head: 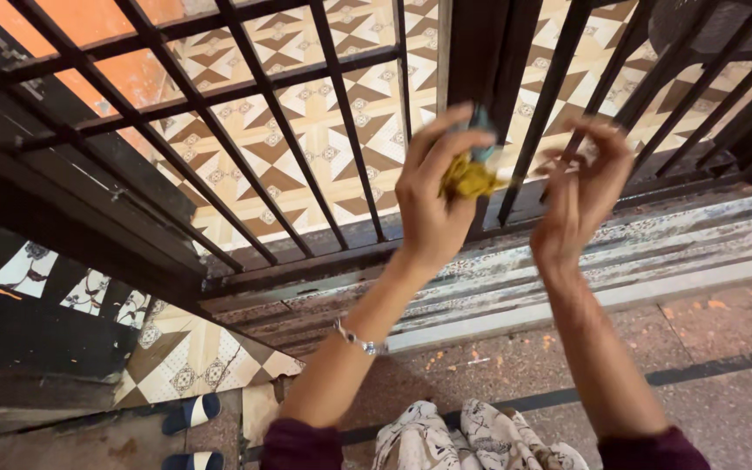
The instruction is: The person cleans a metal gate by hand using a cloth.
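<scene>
Yellow crumpled wad (467,178) sits pinched in the left hand (433,196) mid-frame against the black gate (489,61), barely wiped, while the right hand (580,196) curls loosely beside it.

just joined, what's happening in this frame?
A person is working with both bare hands raised in front of a black metal gate. The left hand grips a crumpled yellow cloth, with something small and teal showing above it, held against a vertical bar. The right hand is beside it with fingers curled, pinching something too blurred to identify. A bracelet sits on the left wrist. Two blue slippers lie on the floor at lower left.
</scene>
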